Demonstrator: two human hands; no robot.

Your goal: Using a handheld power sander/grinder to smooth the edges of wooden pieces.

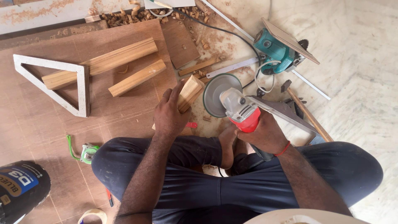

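- Clearly, the work in hand looks like sanding: the person sits cross-legged on the floor with a short wooden block [190, 93] brought up beside the sanding disc [216, 93] of a red angle grinder [240, 111].
- Left hand [169, 117] is clenched around the block's lower part, holding it tilted just above a plywood sheet [37, 120]; the block's upper end stands just beside the disc's edge, and I cannot tell whether they touch.
- Right hand [265, 135] grasps the grinder's body firmly, disc facing up towards the camera.
- Two longer wooden pieces [137, 77] and a white triangular frame [54, 83] lie well apart on the plywood; a teal power saw [275, 49] and a hammer [306, 112] rest to the right.
- Judging by this, the next move calls for a steady block, light even contact, and fingers kept off the disc.
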